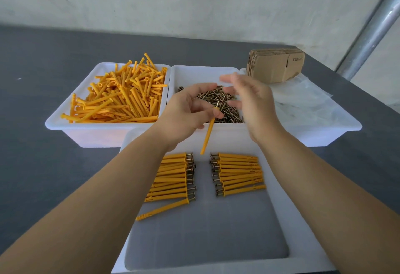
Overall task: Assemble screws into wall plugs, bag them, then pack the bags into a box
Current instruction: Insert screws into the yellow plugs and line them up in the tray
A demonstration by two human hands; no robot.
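My left hand pinches a yellow wall plug near its top, and the plug hangs down over the near white tray. A screw tip seems to stick out of the plug's upper end. My right hand hovers over the heap of brass screws in the middle tray, its fingers spread and blurred, holding nothing that I can see. In the near tray lie two rows of assembled plugs with screws, the left row and the right row.
A white tray of loose yellow plugs stands at the back left. Flat cardboard boxes are stacked at the back right, with clear plastic bags in the tray below them. A metal pole rises at the right.
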